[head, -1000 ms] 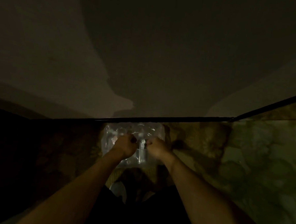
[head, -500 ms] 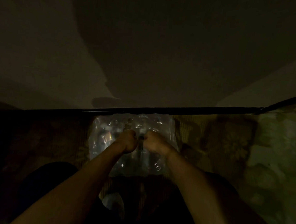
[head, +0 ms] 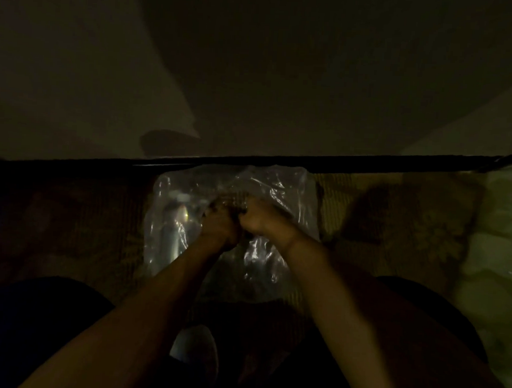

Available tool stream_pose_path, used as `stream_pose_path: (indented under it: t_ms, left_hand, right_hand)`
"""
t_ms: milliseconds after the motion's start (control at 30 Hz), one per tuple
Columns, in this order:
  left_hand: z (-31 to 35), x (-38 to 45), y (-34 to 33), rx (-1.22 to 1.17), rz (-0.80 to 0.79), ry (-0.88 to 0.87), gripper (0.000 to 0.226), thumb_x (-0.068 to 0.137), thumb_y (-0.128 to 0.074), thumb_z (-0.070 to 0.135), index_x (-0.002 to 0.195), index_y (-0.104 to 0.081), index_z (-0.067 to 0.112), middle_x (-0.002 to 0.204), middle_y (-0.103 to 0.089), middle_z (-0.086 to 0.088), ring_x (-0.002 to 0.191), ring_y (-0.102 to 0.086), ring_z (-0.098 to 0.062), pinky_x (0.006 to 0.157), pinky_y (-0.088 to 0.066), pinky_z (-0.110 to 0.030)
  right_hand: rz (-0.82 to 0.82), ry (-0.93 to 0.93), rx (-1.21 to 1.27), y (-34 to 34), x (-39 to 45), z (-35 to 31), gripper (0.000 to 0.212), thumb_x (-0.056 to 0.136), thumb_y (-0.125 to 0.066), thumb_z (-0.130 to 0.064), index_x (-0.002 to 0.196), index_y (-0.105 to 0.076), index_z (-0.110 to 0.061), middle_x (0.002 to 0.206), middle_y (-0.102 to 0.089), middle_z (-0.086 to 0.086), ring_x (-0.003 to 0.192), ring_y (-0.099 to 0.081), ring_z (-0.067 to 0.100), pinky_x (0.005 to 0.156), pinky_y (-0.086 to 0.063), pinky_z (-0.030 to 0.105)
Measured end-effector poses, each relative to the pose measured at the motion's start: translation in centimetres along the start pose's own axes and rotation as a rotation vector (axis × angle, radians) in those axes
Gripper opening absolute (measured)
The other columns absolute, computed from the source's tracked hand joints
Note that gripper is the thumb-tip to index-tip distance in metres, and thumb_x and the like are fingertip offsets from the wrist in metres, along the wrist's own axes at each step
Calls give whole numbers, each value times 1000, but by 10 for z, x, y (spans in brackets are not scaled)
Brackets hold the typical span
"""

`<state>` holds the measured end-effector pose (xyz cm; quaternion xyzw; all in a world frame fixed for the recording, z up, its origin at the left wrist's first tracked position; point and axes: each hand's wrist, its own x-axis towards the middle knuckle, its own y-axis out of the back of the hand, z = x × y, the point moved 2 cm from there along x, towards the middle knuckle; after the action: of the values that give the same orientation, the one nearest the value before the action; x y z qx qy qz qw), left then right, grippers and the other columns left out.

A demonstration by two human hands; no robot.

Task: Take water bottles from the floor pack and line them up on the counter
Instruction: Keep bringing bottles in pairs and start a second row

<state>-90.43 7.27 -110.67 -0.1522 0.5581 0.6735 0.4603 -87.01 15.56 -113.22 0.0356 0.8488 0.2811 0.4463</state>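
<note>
The room is very dim. A pack of water bottles [head: 290, 195] wrapped in clear shiny plastic lies on the patterned floor, against the base of the wall. One bottle [head: 172, 231] shows through the wrap on the left side. My left hand [head: 220, 224] and my right hand [head: 262, 218] sit side by side on top of the pack, both with curled fingers gripping the plastic wrap near its middle. The fingertips are hidden in the folds. No counter is in view.
A plain wall [head: 255, 75] rises behind the pack, with a dark strip [head: 339, 162] along its foot. Patterned carpet [head: 396, 219] spreads right and left. My dark-clothed knees flank the pack, and a pale shoe [head: 194, 349] shows below my arms.
The view has come closer and lower to the pack. Both hands stay clenched on the wrap and have drawn tighter together, and the plastic looks more bunched up around them.
</note>
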Motion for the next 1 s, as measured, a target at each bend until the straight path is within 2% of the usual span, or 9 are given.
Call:
stream_pose_path:
  t_ms: [133,267,400,500,600,700,800,933,1000]
  left_hand:
    - [-13,12,-9,54,87,77,76,88,-60,44,151,-28,14,155,-24,-21,141,-22,-40,116,-25,-45]
    - [-11,10,-8,52,129,177,88,86,-66,40,151,-15,9,155,-15,-25,143,-16,-44,115,-19,-54]
    - [-9,15,-5,78,97,284,107,81,-74,38,153,0,9,157,-9,-24,144,-15,-43,113,-21,-59]
    - [-19,19,-5,108,128,303,103,84,-70,41,153,1,11,155,-14,-27,142,-20,-43,113,-22,-55]
    - [-32,21,0,72,192,252,92,85,-68,42,150,-12,9,151,-25,-27,141,-25,-40,116,-21,-46]
    - [-42,26,2,99,214,221,75,89,-64,27,147,-22,5,149,-31,-25,140,-28,-37,116,-22,-41]
    - [-49,33,-3,131,253,213,65,89,-64,23,143,-33,6,146,-38,-19,137,-33,-33,115,-25,-41]
    - [-53,35,-7,149,219,223,72,87,-67,27,146,-29,10,147,-35,-20,138,-32,-35,112,-29,-45]
    - [-54,33,-5,112,227,212,70,88,-67,30,145,-29,14,145,-35,-20,135,-35,-37,107,-36,-47]
  right_hand:
    - [34,-83,-81,-9,10,2,43,92,-54,-27,134,-52,-18,135,-57,12,122,-55,31,105,-43,43]
    - [-3,-130,74,-17,20,9,33,98,-50,-27,126,-57,-10,124,-60,7,114,-57,27,93,-44,33]
    - [5,-215,347,-36,31,9,35,103,-39,-34,119,-60,-12,119,-63,9,87,-56,20,77,-42,30]
    - [51,-312,561,-54,45,12,45,102,-36,-46,122,-60,-14,122,-61,4,103,-56,23,87,-41,32]
    - [22,-299,559,-53,42,8,38,104,-37,-31,124,-58,-6,117,-61,8,95,-58,22,82,-48,29]
    - [-11,-305,619,-57,48,2,39,101,-45,-25,132,-50,-1,123,-58,17,110,-57,31,95,-49,39]
    - [3,-285,549,-60,52,0,40,98,-51,-30,129,-51,-6,125,-59,19,109,-59,34,95,-50,41]
    - [16,-126,233,-53,28,1,45,100,-40,-9,143,-37,2,143,-43,24,131,-43,38,103,-38,39]
    - [-9,-111,201,-53,28,4,40,100,-41,-7,139,-41,3,139,-47,21,122,-50,37,95,-44,31]
